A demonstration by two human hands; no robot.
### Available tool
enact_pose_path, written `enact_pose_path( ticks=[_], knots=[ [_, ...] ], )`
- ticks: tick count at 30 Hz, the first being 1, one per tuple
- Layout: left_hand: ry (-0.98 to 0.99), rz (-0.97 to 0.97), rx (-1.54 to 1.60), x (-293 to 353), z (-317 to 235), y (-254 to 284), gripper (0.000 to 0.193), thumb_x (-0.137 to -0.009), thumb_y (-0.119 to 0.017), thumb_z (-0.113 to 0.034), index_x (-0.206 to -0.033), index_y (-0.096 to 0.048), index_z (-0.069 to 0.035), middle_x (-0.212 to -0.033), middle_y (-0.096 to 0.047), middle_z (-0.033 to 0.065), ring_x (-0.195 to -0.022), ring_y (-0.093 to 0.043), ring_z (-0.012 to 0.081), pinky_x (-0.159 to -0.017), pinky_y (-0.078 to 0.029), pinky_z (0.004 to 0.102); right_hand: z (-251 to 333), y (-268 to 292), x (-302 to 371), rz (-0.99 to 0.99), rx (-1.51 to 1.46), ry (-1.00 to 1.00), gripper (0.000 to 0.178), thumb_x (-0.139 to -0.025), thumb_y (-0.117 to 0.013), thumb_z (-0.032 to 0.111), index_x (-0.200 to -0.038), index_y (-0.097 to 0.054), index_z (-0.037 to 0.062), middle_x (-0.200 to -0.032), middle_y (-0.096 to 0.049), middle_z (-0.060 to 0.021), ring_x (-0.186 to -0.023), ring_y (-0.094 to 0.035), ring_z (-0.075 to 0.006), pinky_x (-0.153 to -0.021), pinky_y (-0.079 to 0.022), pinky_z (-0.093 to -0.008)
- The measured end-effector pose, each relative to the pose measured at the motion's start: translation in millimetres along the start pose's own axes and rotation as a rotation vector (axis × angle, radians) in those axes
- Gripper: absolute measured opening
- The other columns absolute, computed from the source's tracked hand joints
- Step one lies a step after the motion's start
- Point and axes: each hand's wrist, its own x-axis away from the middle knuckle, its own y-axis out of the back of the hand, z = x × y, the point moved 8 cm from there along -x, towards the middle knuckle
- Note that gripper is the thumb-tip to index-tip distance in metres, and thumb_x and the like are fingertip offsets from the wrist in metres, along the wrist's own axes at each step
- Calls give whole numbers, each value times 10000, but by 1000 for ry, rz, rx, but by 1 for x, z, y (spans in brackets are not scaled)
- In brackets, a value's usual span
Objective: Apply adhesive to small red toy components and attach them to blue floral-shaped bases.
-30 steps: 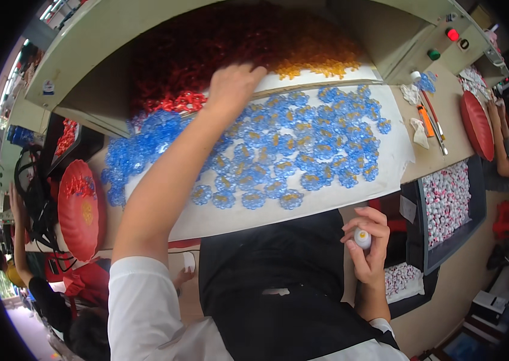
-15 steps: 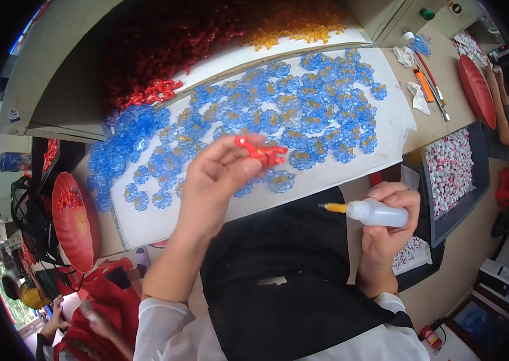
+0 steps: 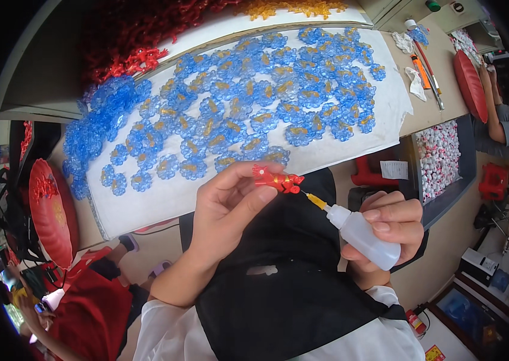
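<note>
My left hand (image 3: 224, 210) pinches a small red plastic figure (image 3: 277, 180) with gold markings between thumb and fingers. In my right hand (image 3: 396, 219) is a translucent white squeeze bottle (image 3: 366, 237), tilted, with a yellow needle tip (image 3: 316, 201). The thin needle end points at the red figure and is close to its right end; I cannot tell whether they touch. Behind both hands, many clear blue flower-shaped pieces (image 3: 264, 120) with yellowish centres lie in rows on white paper (image 3: 128, 210). A denser heap of blue pieces (image 3: 101, 129) sits at the left.
A shelf behind holds a red heap (image 3: 140, 36) and yellow pieces (image 3: 293, 9). Red trays stand left (image 3: 46, 225) and right (image 3: 470, 87). An orange-handled tool (image 3: 420, 71) lies at the right, above a dark bin of small white-and-pink pieces (image 3: 438, 157). Co-workers sit on both sides.
My left hand has moved down toward me with the red figure, which is now turned. The bottle has tilted and come left, bringing its needle up to the figure.
</note>
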Motion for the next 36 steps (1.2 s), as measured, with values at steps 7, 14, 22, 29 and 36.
enact_pose_path(
  ticks=[7, 14, 22, 29, 36],
  knots=[
    [-15, -9, 3, 2, 1, 3, 227, -822, -529, 30, -1049, -521, 25, -1060, -572, 112, -983, -554, 167, -868, -424, 291, 4, -6, -1, 54, -17, 2, 435, -633, -785, 236, -928, -506, 79, -866, -489, -68, -644, -476, -149, -516, -397, -248],
    [12, -88, 52, 1, 0, 2, 245, -803, -573, -39, -1031, -534, 44, -971, -591, 113, -928, -583, 198, -860, -425, 313, 3, -3, -1, 40, -63, -46, 517, -513, -844, 138, -934, -552, 74, -903, -548, -86, -701, -549, -200, -580, -453, -291],
    [2, -84, 31, 1, 0, 1, 239, -805, -572, -43, -1026, -536, 41, -971, -591, 112, -922, -582, 189, -852, -429, 311, 0, -6, 0, 55, -69, -42, 517, -516, -842, 129, -938, -548, 74, -903, -548, -89, -701, -552, -202, -579, -454, -290],
    [120, -60, 145, 0, 10, 1, 261, -813, -557, -70, -1048, -513, 35, -935, -594, 127, -863, -600, 209, -800, -465, 315, 3, 4, 2, -36, -60, 34, 441, -651, -766, 263, -951, -498, 82, -866, -471, -60, -634, -464, -138, -482, -387, -228],
    [179, -33, 232, -1, 17, -2, 277, -816, -557, -115, -1040, -507, 39, -896, -596, 146, -765, -622, 242, -705, -506, 318, 3, 1, 0, 20, -3, 65, 437, -660, -761, 259, -957, -494, 82, -871, -472, -60, -638, -468, -139, -482, -387, -230]
  ],
)
